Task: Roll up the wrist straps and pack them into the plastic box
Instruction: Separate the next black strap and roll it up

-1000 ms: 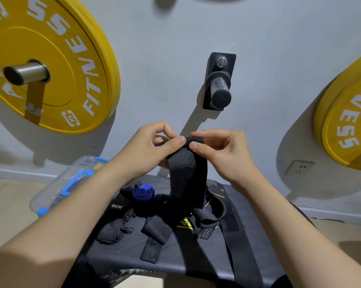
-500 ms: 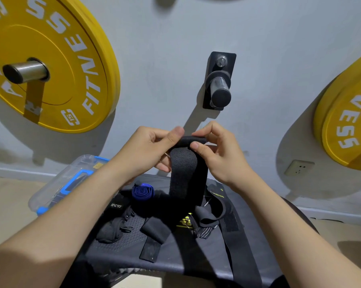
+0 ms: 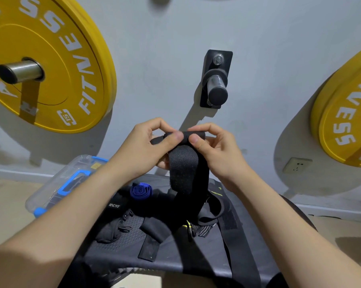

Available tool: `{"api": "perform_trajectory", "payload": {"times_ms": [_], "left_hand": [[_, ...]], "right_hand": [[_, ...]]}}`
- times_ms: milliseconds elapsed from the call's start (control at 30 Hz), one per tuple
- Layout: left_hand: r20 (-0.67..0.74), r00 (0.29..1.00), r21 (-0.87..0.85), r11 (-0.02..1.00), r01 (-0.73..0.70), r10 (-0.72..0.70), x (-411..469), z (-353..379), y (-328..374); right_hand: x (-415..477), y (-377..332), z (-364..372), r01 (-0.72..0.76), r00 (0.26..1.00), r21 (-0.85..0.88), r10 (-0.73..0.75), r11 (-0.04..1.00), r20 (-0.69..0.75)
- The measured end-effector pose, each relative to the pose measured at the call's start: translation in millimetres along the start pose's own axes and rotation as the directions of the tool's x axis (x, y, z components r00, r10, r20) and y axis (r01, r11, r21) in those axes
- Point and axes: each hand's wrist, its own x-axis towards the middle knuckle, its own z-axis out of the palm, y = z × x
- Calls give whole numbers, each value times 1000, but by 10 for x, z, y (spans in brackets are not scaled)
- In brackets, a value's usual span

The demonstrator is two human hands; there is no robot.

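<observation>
A black wrist strap (image 3: 186, 169) hangs down from both hands in front of the wall, its top end curled into a small roll. My left hand (image 3: 146, 148) pinches the roll's left side between thumb and fingers. My right hand (image 3: 215, 150) pinches the right side the same way. The strap's tail drops onto a dark bench (image 3: 133, 244). A rolled blue strap (image 3: 141, 191) lies on the bench among several loose black straps (image 3: 148, 235). The clear plastic box (image 3: 56, 188) with blue handle and latches sits on the floor to the left, partly hidden by my left forearm.
Yellow weight plates hang on the wall at left (image 3: 56, 65) and right (image 3: 346, 119). A black wall peg (image 3: 216, 84) juts out just above my hands. A wall socket (image 3: 297, 165) sits low on the right.
Both hands have turned the strap's top end over, tightening the small roll. The hands stay at about the same height.
</observation>
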Motion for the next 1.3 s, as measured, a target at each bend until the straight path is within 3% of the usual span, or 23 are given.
{"api": "perform_trajectory", "payload": {"times_ms": [200, 333, 500, 767, 900, 967, 1067, 1167, 1300], "left_hand": [[-44, 999, -121, 993, -7, 1, 10, -43, -10], [-12, 998, -40, 997, -65, 64, -9, -85, -1], [84, 996, -7, 1000, 15, -14, -27, 2, 8], [-2, 986, 41, 985, -166, 166, -16, -51, -15], [34, 997, 2, 998, -70, 70, -21, -2, 30], [40, 997, 61, 995, -73, 70, -15, 6, 38], [41, 981, 141, 971, -191, 187, -23, -9, 46], [70, 975, 249, 943, -223, 212, -55, 49, 26], [77, 979, 319, 926, -202, 187, -112, 196, -3]], "right_hand": [[-28, -16, -24, 17, 999, -24, -16, 1000, 39], [-14, -48, -54, 2, 996, -42, 2, 999, 95], [-63, -53, -6, 103, 992, -93, -95, 990, 88], [-61, -64, 40, -5, 999, -90, 9, 996, 42], [-70, -65, 46, 92, 995, -66, -90, 994, 33], [-77, -59, 61, 83, 995, -48, -81, 995, 54], [-78, -59, 116, -31, 999, 37, 29, 999, 44], [-33, -65, 126, -131, 991, -26, 131, 991, -7], [-41, -40, 164, -66, 997, -115, 62, 991, -37]]}}
